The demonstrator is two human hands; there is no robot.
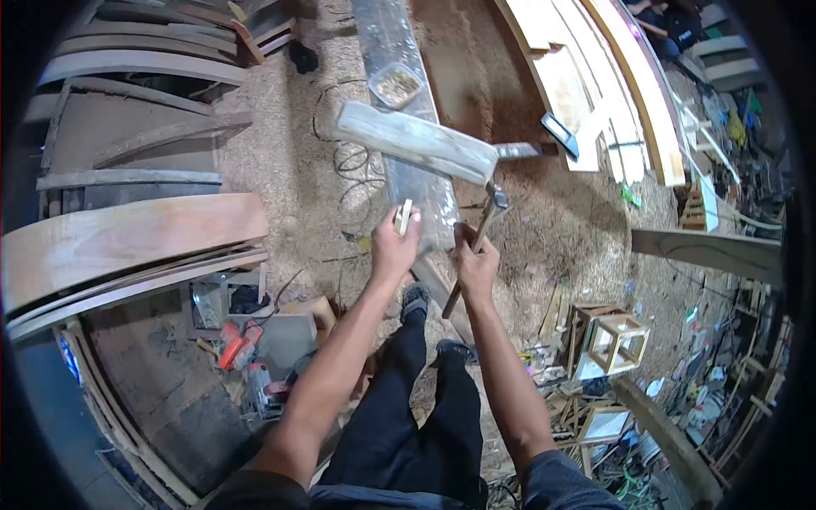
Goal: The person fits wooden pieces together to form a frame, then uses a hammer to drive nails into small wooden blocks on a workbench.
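My left hand [396, 248] is closed around a small pale piece of wood [404, 218], which sticks up from the fingers. My right hand [478, 270] grips a hammer [485, 219] by its wooden handle, with the metal head up and away from me. Just beyond both hands, a thick weathered wooden block [415, 141] lies across a long narrow board [387, 30]. A clear plastic tub [396, 86] with small pieces in it rests on that board, behind the block. What the tub's pieces are cannot be made out.
Curved planks [136, 238] are stacked at left. An orange power tool [240, 343] lies below them. Pale boards [586, 93] stand at upper right, with a phone-like device [559, 136] at their edge. A small wooden frame [616, 344] sits at right. Sawdust and a cable cover the ground.
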